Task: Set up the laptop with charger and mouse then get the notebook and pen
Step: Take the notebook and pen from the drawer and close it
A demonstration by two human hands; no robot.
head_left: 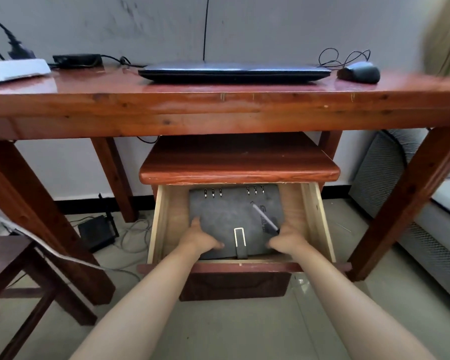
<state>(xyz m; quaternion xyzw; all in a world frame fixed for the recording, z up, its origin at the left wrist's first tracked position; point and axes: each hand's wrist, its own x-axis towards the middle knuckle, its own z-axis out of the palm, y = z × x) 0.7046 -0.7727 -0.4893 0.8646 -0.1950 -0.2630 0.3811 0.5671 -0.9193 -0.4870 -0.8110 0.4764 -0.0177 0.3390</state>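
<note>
Wooden desk (218,107), across frame top; closed laptop (234,71) upper centre, mouse (359,71) upper right. Open drawer (315,219), centre: grey notebook (229,216) flat inside, pen (265,217) lying on it. Left hand (202,236) and right hand (287,240) clasp notebook's near corners.

left arm: bare, stretched forward and down from the lower left, elbow nearly straight
right arm: bare, stretched forward from the lower right, roughly mirroring the other
left hand (202,237): palm down, fingers spread toward the centre, thumb pointing away from the body
right hand (287,239): palm down, fingers curled inward toward the other hand
grip: both hands look pressed flat rather than closed, though motion blur makes this uncertain
spacing: hands apart, level with each other
</note>
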